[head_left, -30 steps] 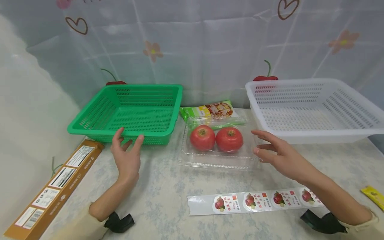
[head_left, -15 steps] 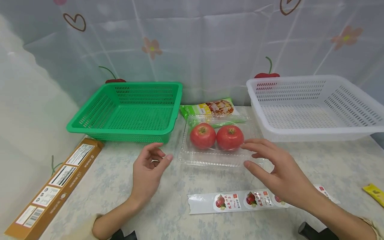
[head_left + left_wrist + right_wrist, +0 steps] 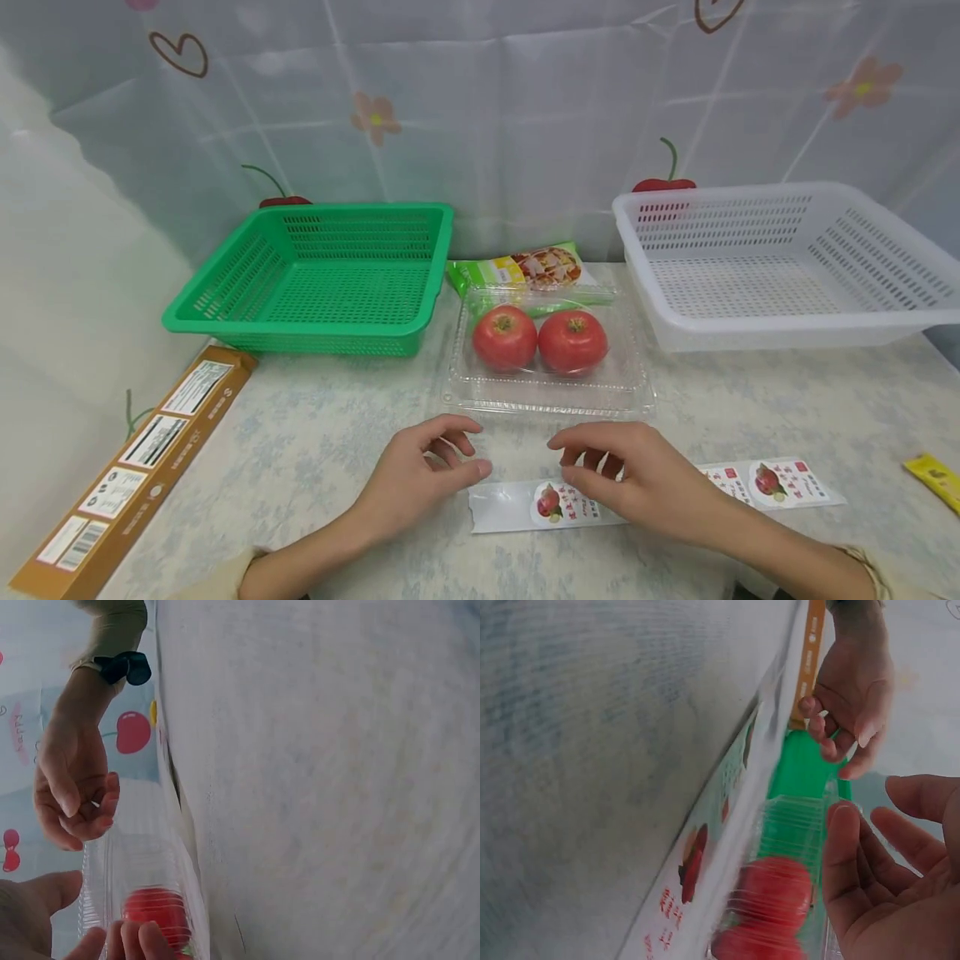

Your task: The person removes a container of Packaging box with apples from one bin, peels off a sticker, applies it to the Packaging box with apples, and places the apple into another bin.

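A white strip of tomato stickers [image 3: 504, 505] lies on the table in front of me. My left hand [image 3: 467, 450] hovers at the strip's bare left end, fingers loosely curled, holding nothing. My right hand [image 3: 566, 458] is curled over the strip's middle, hiding part of it; the right wrist view shows this hand [image 3: 885, 877] relaxed and empty. Just beyond both hands sits a clear plastic clamshell box [image 3: 547, 398] with two red tomatoes [image 3: 505, 337] inside. The left wrist view shows the box with one tomato [image 3: 154, 911] and the right hand [image 3: 75, 802].
A green basket [image 3: 300, 330] stands at the back left and a white basket [image 3: 787, 330] at the back right. A green snack packet [image 3: 525, 271] lies behind the box. A long brown carton [image 3: 135, 467] lies along the left edge, and a yellow wrapper [image 3: 933, 479] at the far right.
Both hands have drawn back from the sides of the clamshell box toward me and come together over the sticker strip. The box and tomatoes have stayed put.
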`<state>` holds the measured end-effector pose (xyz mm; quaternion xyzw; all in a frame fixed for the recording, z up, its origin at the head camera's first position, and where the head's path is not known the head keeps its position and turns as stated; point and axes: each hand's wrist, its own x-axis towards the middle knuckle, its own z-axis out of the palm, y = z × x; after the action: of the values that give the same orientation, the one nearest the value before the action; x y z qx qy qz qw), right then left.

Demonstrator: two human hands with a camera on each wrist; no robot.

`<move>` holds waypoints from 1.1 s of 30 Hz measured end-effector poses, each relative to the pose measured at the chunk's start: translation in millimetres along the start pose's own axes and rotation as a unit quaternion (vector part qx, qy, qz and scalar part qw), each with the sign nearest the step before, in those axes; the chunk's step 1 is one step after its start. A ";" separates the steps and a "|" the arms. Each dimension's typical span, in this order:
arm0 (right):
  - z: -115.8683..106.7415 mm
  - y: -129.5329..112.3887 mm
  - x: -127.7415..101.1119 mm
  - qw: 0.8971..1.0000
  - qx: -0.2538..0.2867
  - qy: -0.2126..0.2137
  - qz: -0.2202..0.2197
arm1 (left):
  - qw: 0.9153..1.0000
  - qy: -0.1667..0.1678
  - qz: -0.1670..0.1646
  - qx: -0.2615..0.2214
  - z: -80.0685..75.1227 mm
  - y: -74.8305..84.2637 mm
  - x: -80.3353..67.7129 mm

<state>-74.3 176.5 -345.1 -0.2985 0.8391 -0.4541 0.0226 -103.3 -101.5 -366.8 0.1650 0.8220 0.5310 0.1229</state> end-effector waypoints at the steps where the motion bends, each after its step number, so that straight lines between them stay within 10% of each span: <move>1: 2.4 2.1 0.9 1.000 -0.006 -0.012 0.002 | 1.000 -0.023 0.000 0.009 0.9 -1.0 -0.3; 12: 15.9 17.8 2.0 0.991 -0.058 -0.112 0.046 | 0.981 -0.153 0.042 0.108 6.5 -6.8 0.9; 33: 18.8 23.8 1.2 0.990 -0.062 -0.122 0.035 | 0.966 -0.181 0.048 0.179 5.6 -4.2 2.1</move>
<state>-80.9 171.5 -374.4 -0.3232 0.8666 -0.3601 0.1219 -103.6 -97.6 -373.0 0.3171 0.8589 0.3417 0.2122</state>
